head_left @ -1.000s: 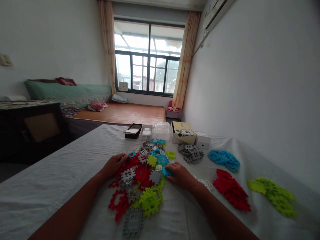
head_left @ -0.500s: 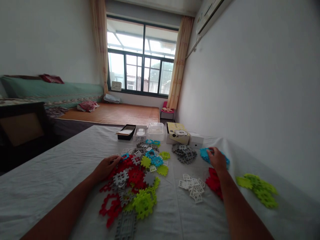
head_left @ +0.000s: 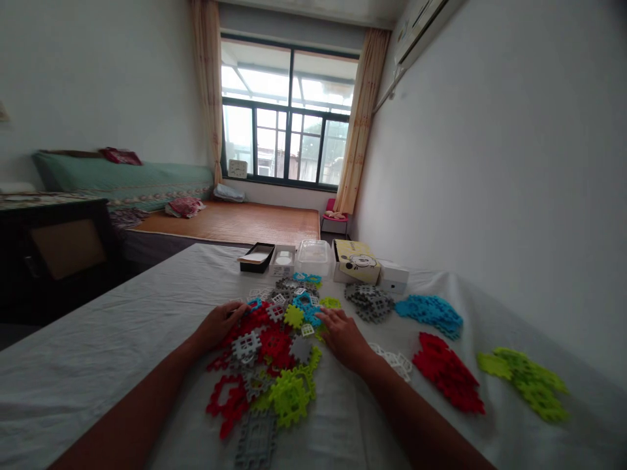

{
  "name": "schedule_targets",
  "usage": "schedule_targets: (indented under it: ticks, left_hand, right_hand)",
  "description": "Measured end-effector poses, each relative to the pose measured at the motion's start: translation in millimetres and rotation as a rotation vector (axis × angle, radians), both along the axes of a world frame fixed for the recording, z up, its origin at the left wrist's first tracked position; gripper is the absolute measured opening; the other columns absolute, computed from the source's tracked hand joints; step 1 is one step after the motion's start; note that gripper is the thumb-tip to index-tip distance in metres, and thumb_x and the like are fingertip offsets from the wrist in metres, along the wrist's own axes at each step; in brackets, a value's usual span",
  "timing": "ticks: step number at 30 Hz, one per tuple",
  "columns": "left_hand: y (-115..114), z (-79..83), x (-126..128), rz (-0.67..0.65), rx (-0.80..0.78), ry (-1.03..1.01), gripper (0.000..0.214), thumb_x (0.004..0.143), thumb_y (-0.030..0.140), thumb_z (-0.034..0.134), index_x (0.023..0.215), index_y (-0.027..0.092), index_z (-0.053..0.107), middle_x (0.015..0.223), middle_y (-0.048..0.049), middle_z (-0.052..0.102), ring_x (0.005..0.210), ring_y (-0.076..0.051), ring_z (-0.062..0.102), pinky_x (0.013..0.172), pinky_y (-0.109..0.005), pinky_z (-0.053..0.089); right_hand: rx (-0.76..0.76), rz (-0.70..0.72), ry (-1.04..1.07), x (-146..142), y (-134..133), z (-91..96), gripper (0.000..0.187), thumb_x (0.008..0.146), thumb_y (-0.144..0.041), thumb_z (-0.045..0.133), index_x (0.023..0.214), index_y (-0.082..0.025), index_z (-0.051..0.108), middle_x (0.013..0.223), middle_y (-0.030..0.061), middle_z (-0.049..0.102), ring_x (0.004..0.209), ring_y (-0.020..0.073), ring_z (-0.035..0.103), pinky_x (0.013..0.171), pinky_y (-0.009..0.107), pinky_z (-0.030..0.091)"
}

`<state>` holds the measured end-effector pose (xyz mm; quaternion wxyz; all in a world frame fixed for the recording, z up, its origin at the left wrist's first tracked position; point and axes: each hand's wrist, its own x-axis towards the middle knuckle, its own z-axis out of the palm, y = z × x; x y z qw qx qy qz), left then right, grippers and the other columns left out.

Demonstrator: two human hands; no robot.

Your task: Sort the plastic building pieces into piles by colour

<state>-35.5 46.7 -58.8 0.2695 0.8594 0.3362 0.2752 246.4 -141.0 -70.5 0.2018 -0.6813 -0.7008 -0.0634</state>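
A mixed heap of red, green, grey, blue and white plastic puzzle tiles [head_left: 274,346] lies on the white-covered table [head_left: 122,339] in front of me. My left hand [head_left: 220,323] rests on the heap's left side, fingers curled over red tiles. Its right edge is under my right hand [head_left: 343,336], whose fingers lie spread and flat on a blue tile. To the right lie sorted piles: grey [head_left: 369,301], blue [head_left: 431,313], red [head_left: 448,372], green [head_left: 526,382] and a few white tiles [head_left: 394,359].
Small boxes stand in a row at the table's far edge: a black one [head_left: 257,256], a white one [head_left: 283,259], a clear tub [head_left: 314,256], a yellow box [head_left: 356,260] and a white box [head_left: 394,275]. A bed and window lie beyond. The wall runs along the right.
My right hand has come back from the blue pile at the right to the mixed heap's right edge. The left hand has stayed on the heap.
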Motion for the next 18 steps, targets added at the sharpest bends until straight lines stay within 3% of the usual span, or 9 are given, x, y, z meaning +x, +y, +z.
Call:
schedule_targets:
  ticks: [4,10,15,18]
  left_hand:
    - [-2.7,1.9,-0.1,-0.004,-0.001,0.003,0.048,0.083,0.055,0.038,0.091,0.018,0.068,0.089,-0.0037,0.07,0.085,-0.022,0.061,0.08,-0.029,0.045]
    - [-2.9,2.0,1.1,0.004,0.016,0.007,0.047,0.083,0.054,0.038,0.092,0.018,0.068,0.092,-0.0032,0.071,0.088,-0.022,0.061,0.083,-0.028,0.044]
    - [4.4,-4.8,-0.8,0.003,0.046,0.022,0.045,0.084,0.051,0.038,0.093,0.019,0.068,0.092,-0.0025,0.071,0.086,-0.021,0.063,0.08,-0.026,0.045]
    - [7.4,-7.2,-1.8,0.001,0.06,0.026,0.044,0.084,0.052,0.039,0.094,0.019,0.068,0.091,-0.0021,0.071,0.086,-0.021,0.063,0.079,-0.025,0.045]
  right_hand:
    - [-0.078,-0.05,-0.023,-14.7,-1.1,-4.5,0.034,0.085,-0.031,0.051,0.119,-0.026,0.053,0.129,0.0045,0.054,0.117,0.0233,0.044,0.093,0.038,0.038]
    - [-0.042,-0.041,-0.065,-18.8,-10.2,5.9,0.021,0.078,-0.035,0.064,0.096,-0.025,0.061,0.107,0.0041,0.064,0.101,0.0225,0.052,0.082,0.032,0.04]
    - [0.132,-0.092,-0.094,-16.5,-11.1,14.4,0.017,0.088,-0.029,0.049,0.101,-0.026,0.06,0.105,0.0042,0.065,0.101,0.0207,0.053,0.088,0.035,0.036]
    - [0.258,-0.172,-0.008,17.2,-15.0,26.1,0.022,0.09,-0.031,0.043,0.101,-0.024,0.061,0.102,0.0049,0.066,0.101,0.0197,0.055,0.088,0.032,0.038]
